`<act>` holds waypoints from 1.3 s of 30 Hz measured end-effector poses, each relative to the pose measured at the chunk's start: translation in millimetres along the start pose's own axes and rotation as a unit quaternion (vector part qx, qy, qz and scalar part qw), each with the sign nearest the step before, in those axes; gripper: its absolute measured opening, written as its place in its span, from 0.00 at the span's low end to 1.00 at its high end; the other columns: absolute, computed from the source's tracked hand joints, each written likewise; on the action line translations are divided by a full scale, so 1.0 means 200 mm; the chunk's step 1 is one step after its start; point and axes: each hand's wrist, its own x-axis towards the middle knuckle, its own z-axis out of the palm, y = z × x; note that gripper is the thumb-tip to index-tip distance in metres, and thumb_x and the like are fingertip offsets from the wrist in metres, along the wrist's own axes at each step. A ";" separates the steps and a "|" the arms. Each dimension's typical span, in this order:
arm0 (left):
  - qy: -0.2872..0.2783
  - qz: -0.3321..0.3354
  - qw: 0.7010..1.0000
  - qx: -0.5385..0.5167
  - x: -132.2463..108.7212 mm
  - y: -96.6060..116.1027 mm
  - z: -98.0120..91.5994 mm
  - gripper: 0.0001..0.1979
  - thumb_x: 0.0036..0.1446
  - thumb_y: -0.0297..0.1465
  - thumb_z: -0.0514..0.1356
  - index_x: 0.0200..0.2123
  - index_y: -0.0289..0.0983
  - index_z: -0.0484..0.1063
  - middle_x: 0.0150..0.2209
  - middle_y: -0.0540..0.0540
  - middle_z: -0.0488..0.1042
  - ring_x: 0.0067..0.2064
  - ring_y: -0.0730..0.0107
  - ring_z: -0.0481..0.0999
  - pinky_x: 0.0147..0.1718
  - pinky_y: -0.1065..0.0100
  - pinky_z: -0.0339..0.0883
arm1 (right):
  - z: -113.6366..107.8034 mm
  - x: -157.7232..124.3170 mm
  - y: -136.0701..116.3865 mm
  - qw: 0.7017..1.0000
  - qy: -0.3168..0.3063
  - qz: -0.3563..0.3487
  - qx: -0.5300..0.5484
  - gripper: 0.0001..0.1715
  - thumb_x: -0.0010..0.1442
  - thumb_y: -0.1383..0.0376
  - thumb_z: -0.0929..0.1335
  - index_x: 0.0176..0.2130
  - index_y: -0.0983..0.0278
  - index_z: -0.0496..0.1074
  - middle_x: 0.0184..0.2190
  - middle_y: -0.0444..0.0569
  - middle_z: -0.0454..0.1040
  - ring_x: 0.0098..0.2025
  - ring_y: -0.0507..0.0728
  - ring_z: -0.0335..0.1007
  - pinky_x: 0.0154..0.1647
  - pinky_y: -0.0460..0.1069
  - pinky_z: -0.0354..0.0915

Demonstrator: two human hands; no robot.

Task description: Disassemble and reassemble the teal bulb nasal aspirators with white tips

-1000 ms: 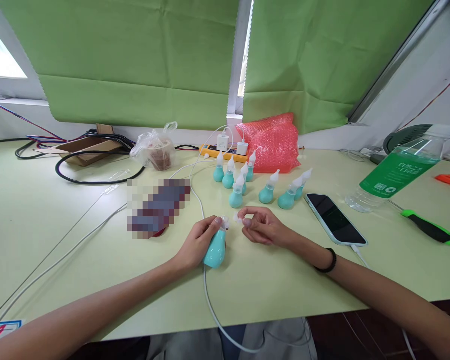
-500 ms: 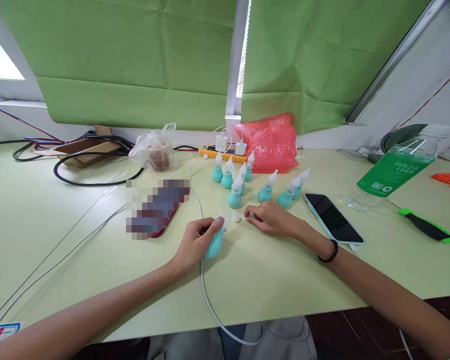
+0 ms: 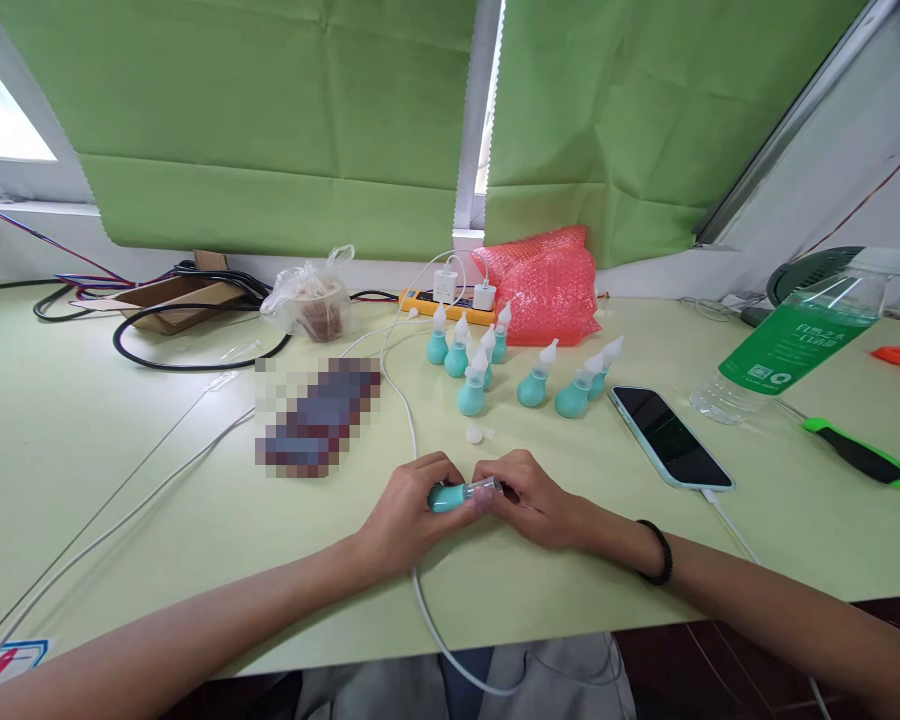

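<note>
Lying sideways over the near middle of the desk point(image 3: 330, 600), a teal bulb point(image 3: 444, 498) with a clear neck is between both hands. The left hand point(image 3: 401, 515) has its fingers wrapped around the bulb; the right hand point(image 3: 536, 505) curls its fingers about the clear end. Just beyond lies a small whitish cap point(image 3: 474, 433). Farther off stand white-tipped bulbs point(image 3: 532, 390), with a phone point(image 3: 673, 437) to their right and red bubble wrap point(image 3: 551, 295) behind.
</note>
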 end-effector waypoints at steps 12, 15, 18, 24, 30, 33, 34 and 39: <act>-0.136 0.100 0.983 0.076 -0.01 -0.01 -0.02 0.12 0.57 0.38 0.47 0.32 0.35 0.62 0.28 0.46 0.67 0.30 0.68 0.66 0.29 0.71 0.58 | 0.03 0.01 -0.02 0.974 0.006 0.139 0.178 0.26 0.59 0.57 0.51 0.15 0.65 0.51 0.11 0.39 0.49 0.15 0.45 0.43 0.16 0.43 0.45; -0.127 0.109 0.983 0.070 -0.01 -0.01 -0.02 0.12 0.57 0.38 0.47 0.32 0.35 0.61 0.28 0.47 0.66 0.30 0.68 0.66 0.28 0.71 0.57 | 0.03 0.00 -0.02 0.981 0.041 0.127 0.141 0.26 0.59 0.57 0.51 0.15 0.64 0.50 0.12 0.39 0.48 0.16 0.46 0.42 0.17 0.43 0.46; -0.134 0.092 0.986 0.039 -0.02 0.00 -0.03 0.11 0.57 0.37 0.46 0.33 0.36 0.61 0.28 0.48 0.67 0.29 0.69 0.66 0.27 0.71 0.57 | 0.04 -0.02 -0.02 0.991 0.085 0.087 0.056 0.23 0.56 0.56 0.56 0.16 0.64 0.51 0.13 0.39 0.47 0.17 0.45 0.41 0.18 0.44 0.45; -0.152 0.114 0.979 0.070 -0.02 0.00 -0.02 0.12 0.57 0.37 0.47 0.30 0.35 0.60 0.28 0.46 0.66 0.29 0.68 0.66 0.29 0.70 0.58 | 0.06 -0.02 -0.03 0.996 0.051 0.065 0.035 0.22 0.56 0.59 0.57 0.16 0.65 0.49 0.14 0.38 0.44 0.18 0.45 0.41 0.19 0.43 0.45; -0.146 0.141 0.977 0.067 -0.02 -0.01 -0.01 0.12 0.57 0.37 0.46 0.32 0.35 0.61 0.31 0.45 0.67 0.32 0.67 0.67 0.32 0.69 0.60 | 0.04 0.01 -0.02 0.971 -0.021 0.102 0.213 0.24 0.57 0.57 0.56 0.15 0.65 0.50 0.14 0.38 0.45 0.18 0.45 0.41 0.18 0.43 0.44; -0.151 0.134 0.978 0.058 -0.02 -0.01 -0.01 0.11 0.58 0.37 0.46 0.33 0.35 0.61 0.31 0.45 0.67 0.32 0.67 0.67 0.32 0.69 0.61 | 0.03 0.02 -0.01 0.947 -0.045 0.134 0.289 0.24 0.55 0.56 0.58 0.14 0.65 0.51 0.13 0.38 0.47 0.17 0.45 0.41 0.17 0.44 0.42; -0.150 0.134 0.978 0.060 -0.02 0.00 -0.01 0.11 0.58 0.37 0.46 0.34 0.35 0.61 0.32 0.44 0.67 0.33 0.67 0.67 0.33 0.69 0.61 | 0.03 0.02 0.00 0.936 -0.048 0.151 0.314 0.24 0.54 0.56 0.59 0.14 0.65 0.52 0.13 0.38 0.47 0.17 0.45 0.41 0.17 0.44 0.42; -0.146 0.191 0.969 0.056 -0.02 0.01 -0.02 0.10 0.58 0.35 0.46 0.33 0.35 0.62 0.32 0.44 0.67 0.34 0.68 0.66 0.34 0.69 0.61 | 0.01 0.05 0.06 0.878 0.026 0.234 0.416 0.23 0.53 0.54 0.57 0.14 0.63 0.48 0.09 0.36 0.43 0.13 0.44 0.38 0.14 0.44 0.38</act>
